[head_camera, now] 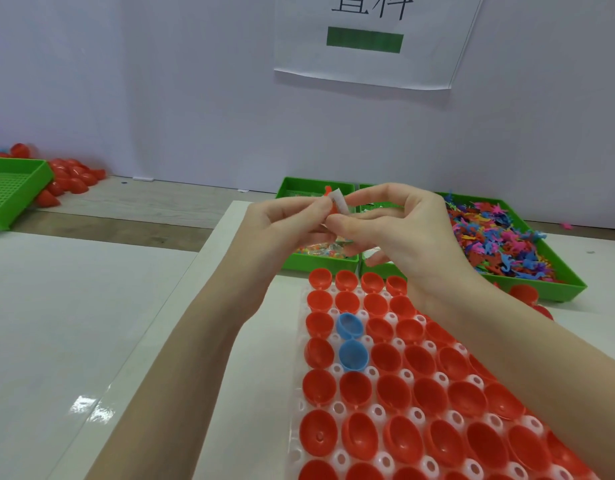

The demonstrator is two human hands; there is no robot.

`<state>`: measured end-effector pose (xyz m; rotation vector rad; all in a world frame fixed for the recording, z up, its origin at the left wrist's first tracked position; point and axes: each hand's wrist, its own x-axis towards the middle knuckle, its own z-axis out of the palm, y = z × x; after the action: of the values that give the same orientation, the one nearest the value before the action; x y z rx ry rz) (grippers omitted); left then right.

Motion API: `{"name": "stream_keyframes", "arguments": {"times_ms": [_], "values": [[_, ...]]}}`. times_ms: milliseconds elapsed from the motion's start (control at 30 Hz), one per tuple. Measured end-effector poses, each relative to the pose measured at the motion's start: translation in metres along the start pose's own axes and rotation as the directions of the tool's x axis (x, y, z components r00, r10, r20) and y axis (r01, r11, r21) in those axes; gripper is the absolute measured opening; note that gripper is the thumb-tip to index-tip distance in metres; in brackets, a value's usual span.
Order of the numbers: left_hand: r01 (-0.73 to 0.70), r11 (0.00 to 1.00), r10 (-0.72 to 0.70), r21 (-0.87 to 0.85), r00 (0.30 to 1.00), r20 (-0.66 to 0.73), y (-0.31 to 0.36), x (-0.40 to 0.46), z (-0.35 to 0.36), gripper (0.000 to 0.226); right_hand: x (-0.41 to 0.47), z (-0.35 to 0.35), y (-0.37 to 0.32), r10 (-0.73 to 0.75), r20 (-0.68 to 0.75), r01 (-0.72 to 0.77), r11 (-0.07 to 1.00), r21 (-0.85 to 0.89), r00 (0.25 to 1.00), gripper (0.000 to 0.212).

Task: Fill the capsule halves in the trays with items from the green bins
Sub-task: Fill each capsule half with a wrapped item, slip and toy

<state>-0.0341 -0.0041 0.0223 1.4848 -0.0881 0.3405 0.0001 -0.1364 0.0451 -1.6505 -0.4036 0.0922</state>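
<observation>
Against the pale wall, above the green bins (320,263) and the tray (337,407) of empty capsule halves (358,389), we pinch a small packet (338,202) between left hand (285,225) and right hand (399,230), judging it light, flimsy, best held by its edges.

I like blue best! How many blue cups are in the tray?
2. One blue capsule half sits in the second column, third row from the far end of the tray; the other is directly below it, nearer the person. More could hide under the right forearm.
</observation>
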Motion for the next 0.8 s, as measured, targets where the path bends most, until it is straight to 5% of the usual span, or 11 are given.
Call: {"name": "stream_keyframes", "arguments": {"times_ms": [133, 300, 400, 600, 700, 800], "values": [[-0.053, 0.984, 0.069, 0.171, 0.994, -0.089, -0.007, 0.001, -0.001, 0.018, 0.007, 0.000, 0.005, -0.047, -0.022, 0.043, 0.988, -0.151, 0.999, 0.026], [-0.140, 0.919, 0.179, 0.368, 0.981, -0.074, -0.014, 0.004, -0.007, 0.019, 0.017, 0.001, 0.001, -0.192, 0.207, 0.257, 0.895, -0.363, 0.959, 0.024], [-0.125, 0.945, 0.145, 0.301, 0.988, -0.045, -0.023, 0.006, -0.013, 0.017, 0.026, 0.004, 0.004, -0.229, 0.306, 0.359, 0.797, -0.486, 0.924, 0.019], [0.105, 0.977, -0.132, -0.185, 0.981, -0.144, -0.054, 0.005, -0.012, 0.015, 0.045, 0.003, 0.019, -0.077, 0.398, 0.266, 0.854, -0.446, 0.914, 0.010], [0.172, 0.966, -0.207, -0.191, 0.961, -0.184, -0.061, 0.008, -0.012, 0.029, 0.050, 0.005, 0.030, -0.090, 0.380, 0.281, 0.829, -0.484, 0.920, 0.020], [0.198, 0.974, -0.216, -0.106, 0.957, -0.194, -0.065, 0.010, -0.012, 0.017, 0.055, 0.007, 0.039, -0.096, 0.350, 0.302, 0.739, -0.602, 0.932, 0.012]]}}
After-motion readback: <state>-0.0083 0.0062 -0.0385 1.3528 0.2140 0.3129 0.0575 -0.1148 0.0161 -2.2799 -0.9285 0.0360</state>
